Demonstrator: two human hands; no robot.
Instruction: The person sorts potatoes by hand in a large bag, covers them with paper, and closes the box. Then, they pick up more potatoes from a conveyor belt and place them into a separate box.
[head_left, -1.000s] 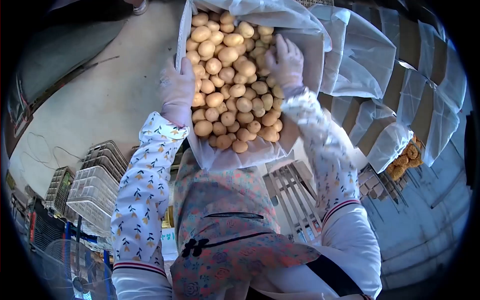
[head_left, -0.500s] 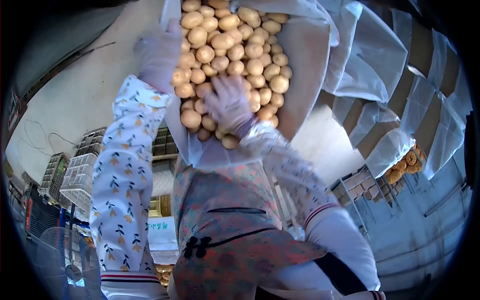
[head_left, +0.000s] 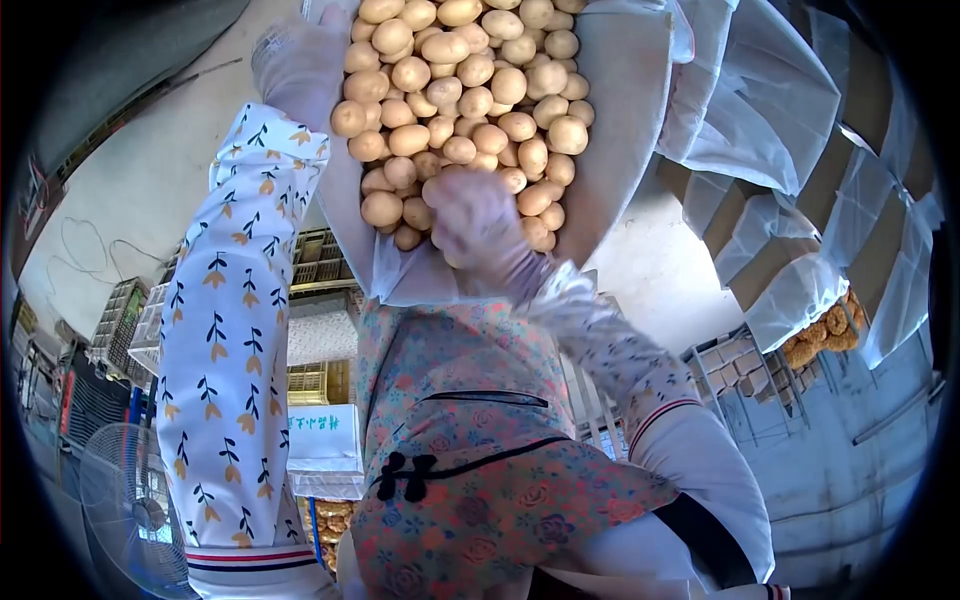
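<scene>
Many tan, rounded pieces that look like small potatoes [head_left: 460,95] fill a container lined with a whitish plastic liner [head_left: 625,110]. At the near end of the heap, my right hand [head_left: 482,225] rests in a pale glove, back up and blurred. Its fingers seem bent down among the potatoes; whether they hold one cannot be made out. My left hand [head_left: 305,70], also gloved, is at the liner's left edge, beside the heap. Its fingers are closed around that edge, though partly blurred.
Plastic-lined cartons [head_left: 770,120] stand at the right, with golden-brown goods [head_left: 825,332] below them. Crates [head_left: 122,320] stand at the left, near a fan [head_left: 125,490]. A white box [head_left: 325,438] with green writing is under my left arm.
My right hand has drawn slightly down toward my body, its fingers now more bent. My left hand has shifted left and up with the liner's edge. The camera view has also shifted.
</scene>
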